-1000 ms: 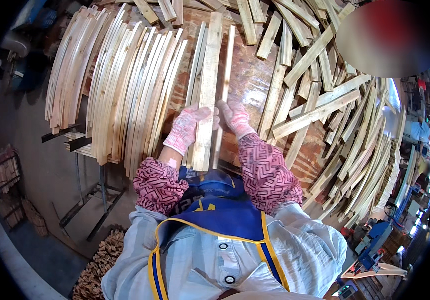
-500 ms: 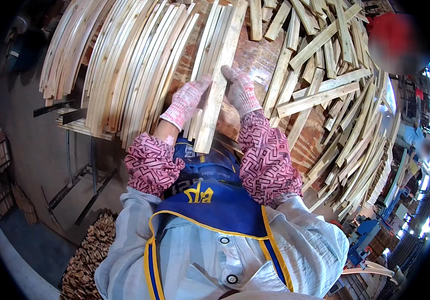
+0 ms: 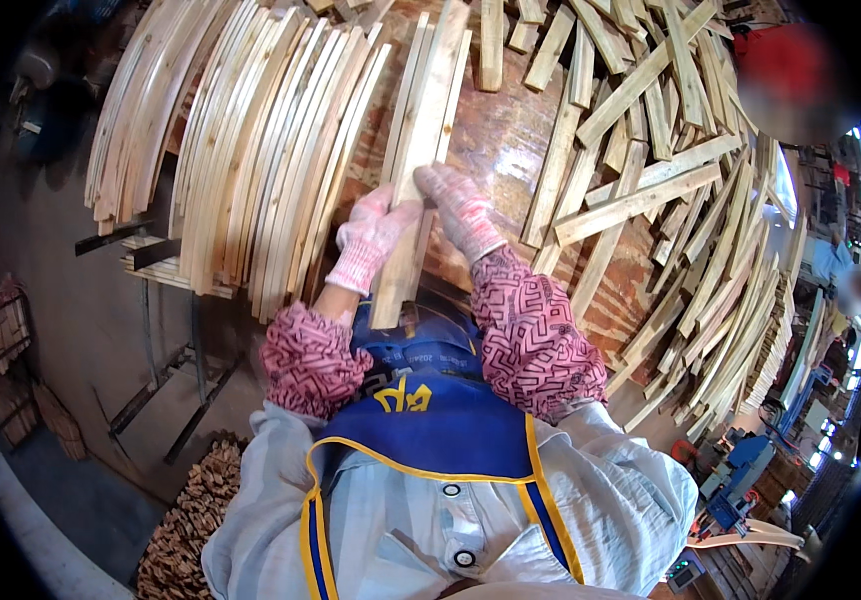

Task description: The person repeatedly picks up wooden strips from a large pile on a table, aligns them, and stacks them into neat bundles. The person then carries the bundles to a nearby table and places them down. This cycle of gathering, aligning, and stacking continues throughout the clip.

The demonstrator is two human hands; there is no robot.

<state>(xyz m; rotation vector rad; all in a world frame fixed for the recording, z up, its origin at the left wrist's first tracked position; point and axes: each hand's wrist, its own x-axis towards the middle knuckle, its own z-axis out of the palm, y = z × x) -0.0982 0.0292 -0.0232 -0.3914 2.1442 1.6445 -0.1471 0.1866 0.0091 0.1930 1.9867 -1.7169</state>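
A pale wooden slat (image 3: 425,120) runs lengthwise away from me, its near end close to my apron. My left hand (image 3: 376,238), in a pink-and-white glove, grips it from the left with the fingers closed against the wood. From the right my right hand (image 3: 459,208), gloved alike, holds the same slat at its edge. Narrower wooden slats (image 3: 448,95) lie beneath and beside it, partly covered by it. The undersides of both hands are hidden.
Left of my hands, long slats (image 3: 251,150) stand in close rows across the worktable (image 3: 496,130). A loose heap of slats (image 3: 671,200) covers its right side. Below on the left are a metal stand (image 3: 196,370) and a pile of short wood pieces (image 3: 191,510).
Both hands have come nearer to me and the slat has shifted left, now lying over the neighbouring slats. One slat now shows along its right side.
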